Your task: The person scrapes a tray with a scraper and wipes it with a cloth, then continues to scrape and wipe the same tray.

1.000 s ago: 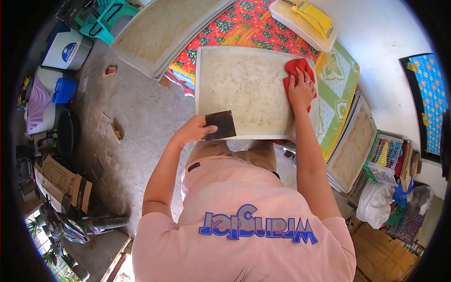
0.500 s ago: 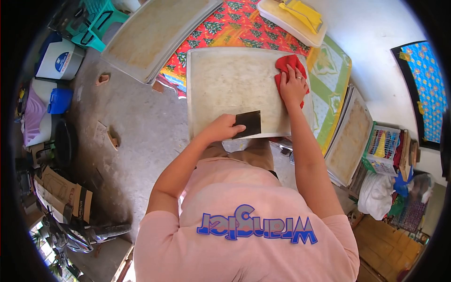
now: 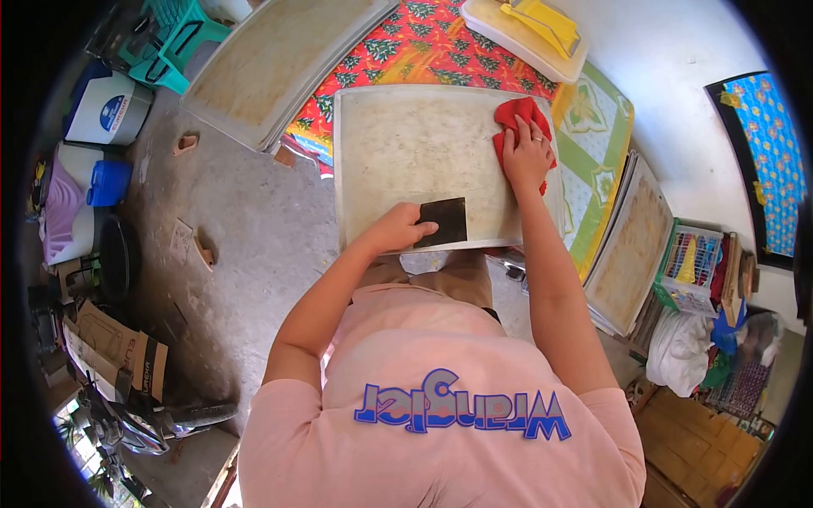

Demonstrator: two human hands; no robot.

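A large, shallow metal baking tray (image 3: 423,144) with a stained surface lies in front of me, partly over a patterned table edge. My left hand (image 3: 398,229) is closed on a flat black square plate (image 3: 445,222) at the tray's near edge, thumb on top. At the tray's far right corner, my right hand (image 3: 528,157) presses a crumpled red cloth (image 3: 515,112) onto the surface, fingers bent over it.
A stack of similar trays (image 3: 279,68) stands at the far left, and more trays (image 3: 631,245) lean at the right. A white tub (image 3: 483,25) with a yellow item (image 3: 542,30) sits on the red tablecloth (image 3: 432,51). A green-and-white crate (image 3: 690,271) is at the right.
The tray and the black plate have shifted very slightly left in view. Both hands keep their holds, and the right hand stays on the cloth at the corner.
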